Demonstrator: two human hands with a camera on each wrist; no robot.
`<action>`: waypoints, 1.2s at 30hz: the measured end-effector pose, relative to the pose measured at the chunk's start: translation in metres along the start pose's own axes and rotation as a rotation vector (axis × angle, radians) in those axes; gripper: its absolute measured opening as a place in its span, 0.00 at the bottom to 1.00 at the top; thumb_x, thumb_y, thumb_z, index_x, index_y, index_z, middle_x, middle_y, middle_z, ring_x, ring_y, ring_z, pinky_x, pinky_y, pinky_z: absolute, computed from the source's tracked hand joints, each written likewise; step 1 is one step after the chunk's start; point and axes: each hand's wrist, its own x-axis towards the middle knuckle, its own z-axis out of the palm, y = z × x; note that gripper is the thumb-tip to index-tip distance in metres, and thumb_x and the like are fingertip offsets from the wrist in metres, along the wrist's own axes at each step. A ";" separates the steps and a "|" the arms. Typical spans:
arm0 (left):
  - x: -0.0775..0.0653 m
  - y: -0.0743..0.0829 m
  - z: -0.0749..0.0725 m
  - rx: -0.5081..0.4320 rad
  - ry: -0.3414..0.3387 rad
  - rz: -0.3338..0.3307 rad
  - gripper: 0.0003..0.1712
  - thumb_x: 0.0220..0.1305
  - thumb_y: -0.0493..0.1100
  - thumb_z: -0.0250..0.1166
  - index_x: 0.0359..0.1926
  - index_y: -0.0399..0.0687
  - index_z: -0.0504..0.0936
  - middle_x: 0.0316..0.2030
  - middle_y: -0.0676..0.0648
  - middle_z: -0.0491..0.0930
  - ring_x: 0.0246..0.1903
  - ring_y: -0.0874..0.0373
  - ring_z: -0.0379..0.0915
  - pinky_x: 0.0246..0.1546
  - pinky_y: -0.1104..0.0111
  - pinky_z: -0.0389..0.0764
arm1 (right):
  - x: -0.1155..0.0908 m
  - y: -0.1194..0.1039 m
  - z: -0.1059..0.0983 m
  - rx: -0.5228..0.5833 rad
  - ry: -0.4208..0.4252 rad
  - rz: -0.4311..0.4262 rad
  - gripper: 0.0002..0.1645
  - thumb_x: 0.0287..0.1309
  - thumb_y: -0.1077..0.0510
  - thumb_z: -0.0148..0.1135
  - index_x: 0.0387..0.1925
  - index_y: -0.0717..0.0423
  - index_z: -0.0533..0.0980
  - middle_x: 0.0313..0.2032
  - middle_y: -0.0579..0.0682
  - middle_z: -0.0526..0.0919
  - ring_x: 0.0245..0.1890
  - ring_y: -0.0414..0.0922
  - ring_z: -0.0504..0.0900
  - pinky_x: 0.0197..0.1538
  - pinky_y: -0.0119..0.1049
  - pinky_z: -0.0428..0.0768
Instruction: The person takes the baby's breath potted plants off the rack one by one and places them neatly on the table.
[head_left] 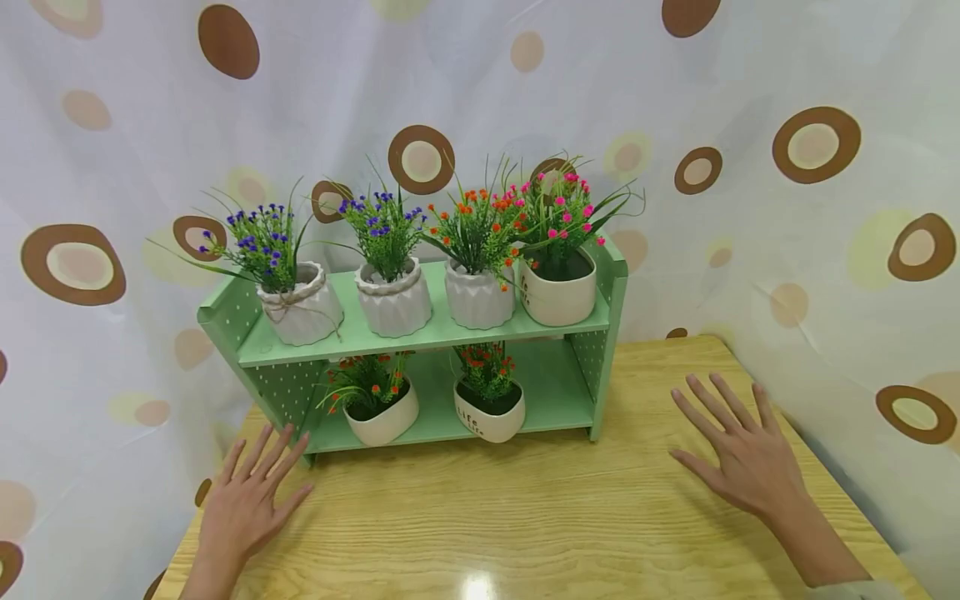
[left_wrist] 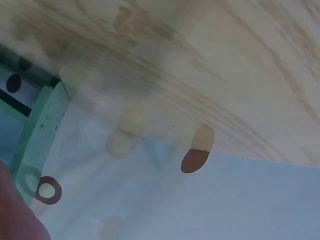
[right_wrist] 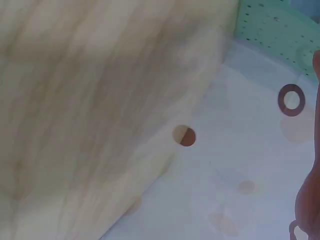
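My left hand (head_left: 243, 500), palm down with fingers spread, is at the table's left side, its fingertips close to the lower left corner of a green two-tier shelf (head_left: 420, 346). Fingers likewise spread, my right hand (head_left: 742, 454) is over the right side of the table, apart from the shelf. Neither hand holds anything. On the upper tier stand two pots with purple flowers (head_left: 300, 308) (head_left: 393, 300), a ribbed white pot with orange flowers (head_left: 480, 296) and a cream pot with pink flowers (head_left: 558, 292). Below are two cream pots with red-orange flowers (head_left: 382, 421) (head_left: 491, 421).
The shelf stands at the back of a light wooden table (head_left: 480, 517). A white curtain (head_left: 480, 75) with brown and beige dots hangs behind and along both sides. Perforated side panels (right_wrist: 270, 30) bound the shelf.
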 end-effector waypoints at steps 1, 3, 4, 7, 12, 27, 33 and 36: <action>0.002 0.000 -0.002 -0.002 0.003 -0.001 0.45 0.74 0.77 0.36 0.75 0.57 0.71 0.76 0.47 0.66 0.80 0.48 0.51 0.79 0.48 0.49 | 0.003 -0.001 -0.001 0.005 0.006 0.006 0.52 0.67 0.17 0.34 0.78 0.43 0.65 0.78 0.50 0.64 0.80 0.54 0.56 0.80 0.63 0.40; 0.008 0.001 -0.008 -0.004 0.018 -0.002 0.44 0.75 0.77 0.36 0.75 0.57 0.71 0.77 0.48 0.66 0.80 0.48 0.50 0.79 0.48 0.49 | 0.011 -0.005 -0.005 0.017 0.029 0.019 0.52 0.67 0.17 0.34 0.78 0.43 0.64 0.79 0.50 0.63 0.81 0.53 0.54 0.81 0.62 0.41; 0.012 0.002 -0.011 0.000 0.028 -0.004 0.44 0.75 0.76 0.36 0.75 0.58 0.70 0.77 0.48 0.65 0.80 0.48 0.50 0.79 0.48 0.49 | 0.016 -0.008 -0.007 0.028 0.041 0.029 0.53 0.67 0.17 0.34 0.78 0.43 0.64 0.79 0.50 0.62 0.81 0.52 0.53 0.81 0.61 0.41; 0.024 0.004 -0.022 -0.003 0.077 -0.010 0.43 0.75 0.76 0.37 0.76 0.60 0.69 0.78 0.49 0.64 0.80 0.49 0.51 0.80 0.50 0.46 | 0.034 -0.020 -0.016 0.098 0.111 0.066 0.53 0.68 0.18 0.37 0.78 0.46 0.64 0.78 0.51 0.63 0.81 0.52 0.54 0.82 0.56 0.43; 0.047 0.003 -0.041 0.033 0.222 -0.026 0.41 0.76 0.75 0.35 0.79 0.63 0.65 0.80 0.54 0.58 0.81 0.53 0.47 0.81 0.55 0.43 | 0.073 -0.045 -0.036 0.293 0.257 0.154 0.54 0.67 0.19 0.46 0.77 0.52 0.66 0.76 0.54 0.67 0.75 0.57 0.64 0.80 0.44 0.54; 0.114 -0.026 -0.086 -0.077 0.458 -0.275 0.41 0.75 0.73 0.42 0.81 0.62 0.60 0.81 0.57 0.54 0.81 0.55 0.44 0.81 0.52 0.40 | 0.168 -0.103 -0.072 0.794 0.296 0.317 0.51 0.58 0.67 0.73 0.79 0.43 0.63 0.71 0.55 0.70 0.50 0.33 0.79 0.49 0.22 0.75; 0.134 -0.034 -0.091 -0.208 0.415 -0.404 0.45 0.75 0.74 0.42 0.81 0.56 0.59 0.80 0.47 0.58 0.79 0.44 0.49 0.79 0.46 0.40 | 0.190 -0.113 -0.061 0.767 0.303 0.344 0.47 0.62 0.60 0.72 0.79 0.40 0.63 0.70 0.56 0.71 0.38 0.30 0.81 0.37 0.18 0.77; 0.142 -0.038 -0.089 -0.266 0.430 -0.435 0.44 0.75 0.72 0.45 0.80 0.53 0.61 0.78 0.44 0.61 0.77 0.41 0.52 0.79 0.46 0.41 | 0.198 -0.119 -0.056 0.745 0.325 0.344 0.46 0.61 0.58 0.73 0.78 0.46 0.64 0.70 0.57 0.71 0.35 0.40 0.84 0.34 0.18 0.77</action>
